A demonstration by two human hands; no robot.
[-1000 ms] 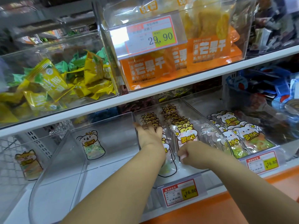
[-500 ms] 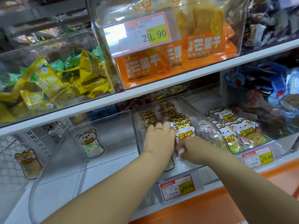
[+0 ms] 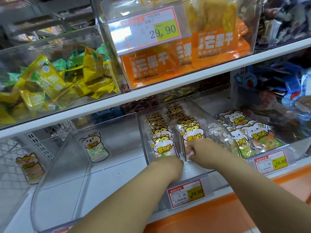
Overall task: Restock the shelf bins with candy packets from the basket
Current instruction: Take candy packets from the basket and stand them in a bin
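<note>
A clear, hard-plastic bin (image 3: 142, 132) with a curved near lip sits mid-shelf. It holds two rows of glossy, animal-shaped packets, standing overlapped from near to far: a left row (image 3: 162, 145) and a right row (image 3: 191, 130). The right hand (image 3: 196, 148) is curled tight, knuckles up, pinching the crinkled lower edge of the right row's nearest packet (image 3: 193, 137). The left hand (image 3: 170, 163) bends down at the wrist into the bin's near end, just below the left row's front packet. Its fingers are hidden, so whether it grips anything cannot be told. Both forearms are cut off at the near edge of the view.
</note>
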